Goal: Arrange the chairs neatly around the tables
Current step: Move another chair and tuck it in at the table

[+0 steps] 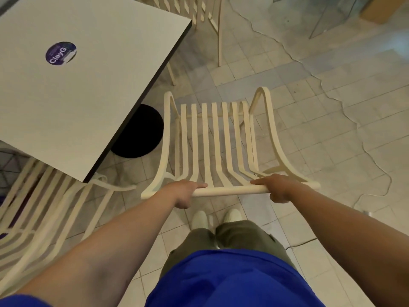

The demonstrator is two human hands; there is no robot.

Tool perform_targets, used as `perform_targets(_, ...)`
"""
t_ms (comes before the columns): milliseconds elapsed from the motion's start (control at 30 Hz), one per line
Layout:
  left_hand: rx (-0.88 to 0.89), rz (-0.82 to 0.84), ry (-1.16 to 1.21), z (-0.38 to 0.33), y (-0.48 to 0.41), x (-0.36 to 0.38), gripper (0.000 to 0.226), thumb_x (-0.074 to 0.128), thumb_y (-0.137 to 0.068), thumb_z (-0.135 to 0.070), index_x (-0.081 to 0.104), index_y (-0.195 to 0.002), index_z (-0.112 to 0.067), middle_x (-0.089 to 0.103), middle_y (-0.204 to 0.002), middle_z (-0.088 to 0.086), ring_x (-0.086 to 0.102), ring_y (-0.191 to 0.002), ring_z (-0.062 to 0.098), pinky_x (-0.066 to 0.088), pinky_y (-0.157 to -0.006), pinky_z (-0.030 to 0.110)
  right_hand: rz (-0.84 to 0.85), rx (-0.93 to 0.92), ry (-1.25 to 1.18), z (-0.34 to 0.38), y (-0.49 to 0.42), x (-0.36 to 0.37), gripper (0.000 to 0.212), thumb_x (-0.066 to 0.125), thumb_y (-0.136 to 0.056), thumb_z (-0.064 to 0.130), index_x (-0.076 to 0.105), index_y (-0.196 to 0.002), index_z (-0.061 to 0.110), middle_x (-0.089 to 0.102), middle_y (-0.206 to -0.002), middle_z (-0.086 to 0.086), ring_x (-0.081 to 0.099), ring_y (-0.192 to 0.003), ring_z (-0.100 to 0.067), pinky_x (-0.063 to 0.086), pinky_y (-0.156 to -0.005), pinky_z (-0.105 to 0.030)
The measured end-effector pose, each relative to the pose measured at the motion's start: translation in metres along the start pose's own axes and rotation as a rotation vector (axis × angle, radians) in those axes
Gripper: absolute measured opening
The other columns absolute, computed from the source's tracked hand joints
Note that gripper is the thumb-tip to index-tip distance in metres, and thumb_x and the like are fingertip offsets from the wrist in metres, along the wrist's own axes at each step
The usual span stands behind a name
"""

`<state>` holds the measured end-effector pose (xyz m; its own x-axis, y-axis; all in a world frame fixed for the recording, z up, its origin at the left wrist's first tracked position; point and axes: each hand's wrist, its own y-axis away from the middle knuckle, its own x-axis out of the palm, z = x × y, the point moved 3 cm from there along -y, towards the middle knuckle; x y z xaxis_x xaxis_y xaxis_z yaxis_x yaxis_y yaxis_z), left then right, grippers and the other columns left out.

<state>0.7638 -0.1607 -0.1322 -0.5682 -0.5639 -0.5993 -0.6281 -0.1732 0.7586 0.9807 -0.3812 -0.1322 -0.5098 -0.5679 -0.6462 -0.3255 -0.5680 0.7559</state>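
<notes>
A cream slatted chair (215, 138) stands on the tiled floor straight in front of me, its seat pointing away. My left hand (182, 193) grips the left part of its top back rail, and my right hand (275, 188) grips the right part. A square light-grey table (73, 91) with a dark edge and a round purple sticker (61, 53) stands to the left of the chair; its near right edge runs close to the chair's left side. The table's black round base (139, 131) shows under that edge.
A second cream chair (39, 207) sits at the lower left, partly under the table's near corner. A third cream chair (199, 16) stands at the top beyond the table's far corner. Open tiled floor with a winding crack (318, 78) lies to the right.
</notes>
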Motion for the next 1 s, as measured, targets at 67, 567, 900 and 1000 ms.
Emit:
perform_targets(67, 0.003, -0.017, -0.03, 0.0, -0.002, 0.001, 0.091, 0.059, -0.086, 0.001, 0.024, -0.15, -0.053, 0.047, -0.092, -0.007, 0.051, -0.074, 0.01, 0.046, -0.061, 0.027, -0.004, 0.016, -0.001, 0.001, 0.0, 0.001, 0.086, 0.061, -0.083, 0.002, 0.029, -0.146, 0.051, 0.057, -0.122, 0.0, 0.054, -0.088, -0.014, 0.046, -0.078, -0.028)
perform_targets(567, -0.076, 0.019, 0.017, -0.006, -0.002, -0.004, 0.091, 0.058, -0.085, 0.0, 0.024, -0.15, -0.055, 0.052, -0.109, -0.003, 0.055, -0.084, 0.014, 0.055, -0.077, 0.034, 0.101, -0.112, -0.017, -0.011, -0.009, -0.008, 0.093, 0.057, -0.08, 0.002, 0.02, -0.145, 0.058, 0.054, -0.125, 0.001, 0.056, -0.097, -0.018, 0.047, -0.08, -0.03)
perform_targets(900, -0.129, 0.012, 0.023, -0.014, 0.005, -0.003, 0.093, 0.055, -0.088, 0.004, 0.023, -0.146, -0.061, 0.052, -0.133, -0.003, 0.055, -0.096, 0.016, 0.053, -0.084, 0.036, 0.165, -0.208, -0.007, -0.017, -0.015, -0.009, 0.094, 0.057, -0.082, 0.0, 0.018, -0.147, 0.055, 0.05, -0.127, -0.003, 0.057, -0.094, -0.021, 0.049, -0.079, -0.032)
perform_targets(1000, -0.139, 0.006, 0.048, -0.024, 0.005, -0.003, 0.093, 0.054, -0.088, 0.004, 0.024, -0.146, -0.061, 0.052, -0.132, -0.004, 0.057, -0.099, 0.016, 0.054, -0.086, 0.039, 0.163, -0.226, 0.017, -0.025, -0.016, -0.014, 0.093, 0.058, -0.082, 0.002, 0.018, -0.148, 0.055, 0.05, -0.127, -0.002, 0.056, -0.094, -0.019, 0.048, -0.078, -0.031)
